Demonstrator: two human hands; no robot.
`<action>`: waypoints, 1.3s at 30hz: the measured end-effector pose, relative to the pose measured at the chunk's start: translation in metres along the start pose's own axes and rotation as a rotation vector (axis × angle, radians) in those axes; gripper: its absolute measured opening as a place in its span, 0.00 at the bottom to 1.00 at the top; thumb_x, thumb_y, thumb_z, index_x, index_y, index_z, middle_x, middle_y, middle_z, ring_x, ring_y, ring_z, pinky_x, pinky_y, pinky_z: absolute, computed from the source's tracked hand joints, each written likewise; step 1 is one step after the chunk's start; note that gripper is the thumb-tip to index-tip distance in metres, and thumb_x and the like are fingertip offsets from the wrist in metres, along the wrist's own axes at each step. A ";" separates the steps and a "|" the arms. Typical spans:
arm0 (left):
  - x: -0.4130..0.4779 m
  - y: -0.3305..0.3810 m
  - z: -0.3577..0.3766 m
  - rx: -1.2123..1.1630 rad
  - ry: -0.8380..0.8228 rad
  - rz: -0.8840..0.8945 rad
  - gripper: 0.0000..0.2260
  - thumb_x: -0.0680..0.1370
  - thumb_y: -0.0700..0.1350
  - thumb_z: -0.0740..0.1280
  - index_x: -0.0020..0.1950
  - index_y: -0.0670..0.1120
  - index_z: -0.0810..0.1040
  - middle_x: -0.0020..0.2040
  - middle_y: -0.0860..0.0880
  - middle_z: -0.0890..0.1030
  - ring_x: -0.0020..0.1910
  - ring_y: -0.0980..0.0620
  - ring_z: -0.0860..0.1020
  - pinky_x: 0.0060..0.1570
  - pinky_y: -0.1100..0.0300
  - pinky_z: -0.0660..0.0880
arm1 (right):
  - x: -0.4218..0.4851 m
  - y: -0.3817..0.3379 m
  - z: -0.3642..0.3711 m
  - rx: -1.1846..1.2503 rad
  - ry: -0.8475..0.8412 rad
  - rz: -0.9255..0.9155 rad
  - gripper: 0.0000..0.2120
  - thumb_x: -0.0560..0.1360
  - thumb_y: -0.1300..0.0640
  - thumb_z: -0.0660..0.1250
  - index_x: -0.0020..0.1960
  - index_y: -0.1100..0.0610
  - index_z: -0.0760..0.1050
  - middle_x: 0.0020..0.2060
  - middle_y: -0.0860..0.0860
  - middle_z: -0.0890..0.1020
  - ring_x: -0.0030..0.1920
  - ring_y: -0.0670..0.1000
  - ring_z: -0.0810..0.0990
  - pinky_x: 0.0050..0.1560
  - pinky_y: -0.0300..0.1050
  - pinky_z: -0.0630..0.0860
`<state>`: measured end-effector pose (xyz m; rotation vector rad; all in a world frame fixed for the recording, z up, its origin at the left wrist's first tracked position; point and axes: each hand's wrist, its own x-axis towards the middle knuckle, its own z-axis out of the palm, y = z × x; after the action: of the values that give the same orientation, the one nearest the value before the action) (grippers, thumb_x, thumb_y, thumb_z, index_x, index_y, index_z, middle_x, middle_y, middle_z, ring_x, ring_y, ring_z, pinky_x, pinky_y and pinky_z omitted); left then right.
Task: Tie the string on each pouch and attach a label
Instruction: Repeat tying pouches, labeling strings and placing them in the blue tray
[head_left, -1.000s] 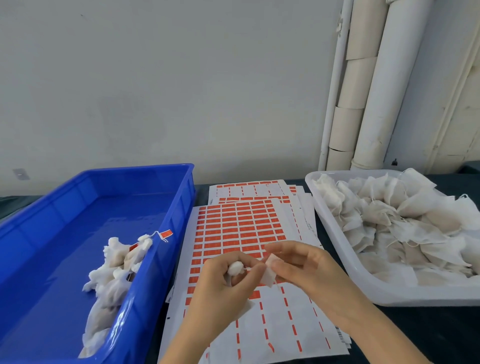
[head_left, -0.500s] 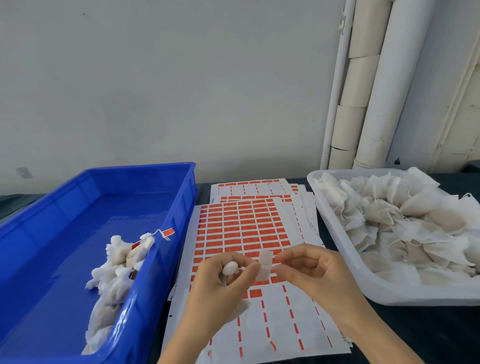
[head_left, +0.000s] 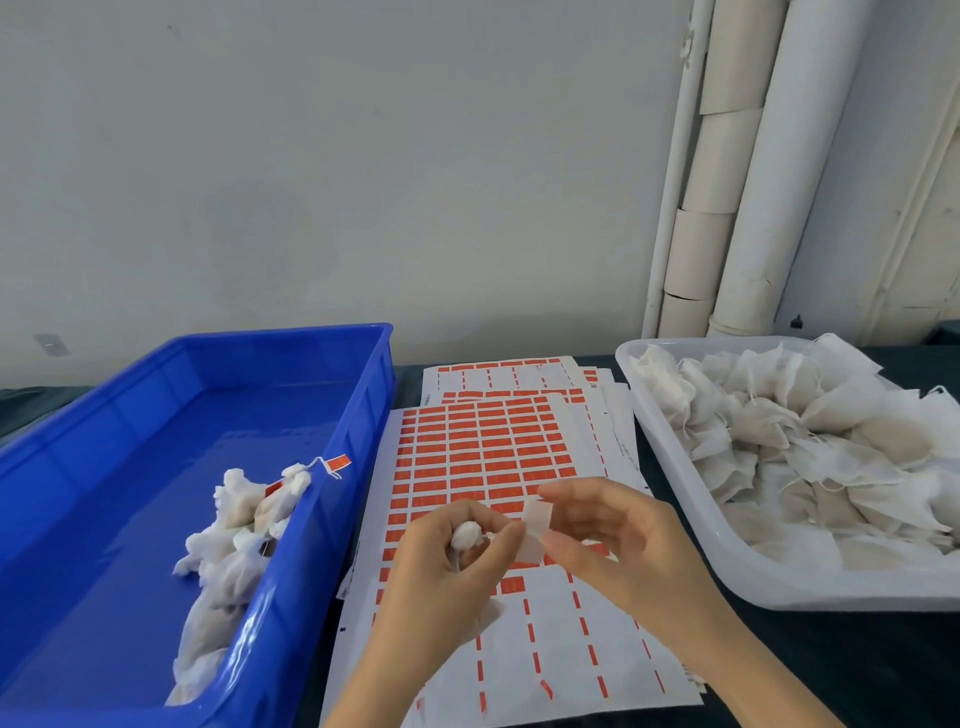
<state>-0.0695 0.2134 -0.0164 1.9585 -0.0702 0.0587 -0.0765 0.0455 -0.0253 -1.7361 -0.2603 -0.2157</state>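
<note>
1. Now, the left hand (head_left: 447, 561) is curled round a small white cloth pouch (head_left: 466, 535). The pouch's bunched top pokes out between thumb and forefinger, low in the middle of the view.
2. Over to the right hand (head_left: 613, 540): thumb and forefinger pinch a small pale paper label (head_left: 535, 530), held upright just beside the pouch's top. The left forefinger tip touches the label's other edge, so the two hands meet at that strip.
3. As for the string on this pouch, it is too fine to follow between the fingers, so I cannot tell whether it is knotted.
4. Beneath both hands lie white sheets of orange rectangular stickers (head_left: 483, 452), fanned out on the dark desk (head_left: 857, 649). The upper rows are full of orange, and the lower rows are mostly bare with thin orange slivers.
5. On the left stands a blue rectangular plastic bin (head_left: 291, 597), with a heap of tied white pouches (head_left: 234, 525) lying against its right wall. One orange tag (head_left: 340, 461) on a white thread hangs over the rim.
6. On the right sits a white plastic tray (head_left: 727, 587), piled with loose flat white cloth pouches (head_left: 810, 441), threads trailing among them.
7. Behind the desk is a pale wall, and white vertical pipes (head_left: 753, 171) run up the right corner.
</note>
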 end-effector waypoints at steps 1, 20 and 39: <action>0.000 0.001 0.000 0.003 -0.009 0.001 0.02 0.72 0.50 0.72 0.41 0.54 0.81 0.36 0.61 0.81 0.40 0.61 0.79 0.35 0.71 0.71 | 0.000 0.000 0.000 -0.031 0.019 -0.019 0.13 0.64 0.45 0.71 0.47 0.46 0.81 0.43 0.39 0.84 0.47 0.43 0.83 0.44 0.31 0.77; 0.000 0.007 -0.005 -0.534 -0.184 -0.424 0.10 0.75 0.42 0.69 0.34 0.40 0.82 0.23 0.46 0.67 0.20 0.55 0.64 0.22 0.67 0.67 | -0.004 0.016 -0.005 -0.536 0.038 -0.559 0.12 0.67 0.57 0.74 0.50 0.53 0.83 0.47 0.45 0.84 0.51 0.42 0.81 0.55 0.35 0.77; -0.033 -0.019 -0.066 -0.195 0.021 -0.020 0.06 0.78 0.49 0.63 0.54 0.56 0.76 0.43 0.62 0.83 0.44 0.65 0.81 0.39 0.75 0.75 | 0.031 -0.006 0.077 -0.220 0.001 -0.195 0.01 0.70 0.46 0.68 0.42 0.41 0.77 0.38 0.34 0.82 0.45 0.37 0.81 0.43 0.25 0.74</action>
<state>-0.1010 0.2824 -0.0109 1.7636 -0.0407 0.0572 -0.0486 0.1238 -0.0242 -1.9285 -0.4190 -0.3993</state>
